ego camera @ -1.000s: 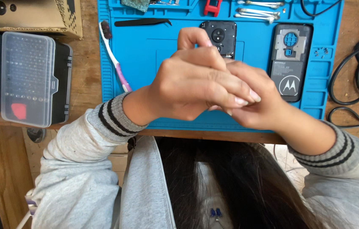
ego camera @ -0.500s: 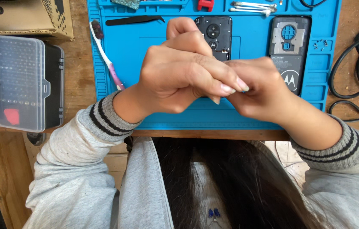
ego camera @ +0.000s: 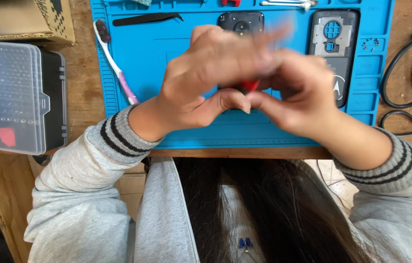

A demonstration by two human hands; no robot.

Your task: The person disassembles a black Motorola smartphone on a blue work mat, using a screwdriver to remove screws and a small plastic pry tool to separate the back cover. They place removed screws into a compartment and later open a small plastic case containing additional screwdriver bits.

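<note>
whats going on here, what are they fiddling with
A person in a grey striped-cuff sweatshirt has both hands together above a blue work mat. The left hand and right hand pinch a small red thing between them; the blur hides what it is. On the mat lie a dark phone part partly behind the hands, an opened phone back, black tweezers and a toothbrush. A clear-lidded bit case sits to the left.

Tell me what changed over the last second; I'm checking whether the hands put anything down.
Nothing was put down. Both hands stayed pressed together above the mat; the left hand now shows its thumb underneath, the right hand blurs with motion, and a small red thing peeks between them. The view slid a little. Phone back, toothbrush and bit case lie as before.
</note>
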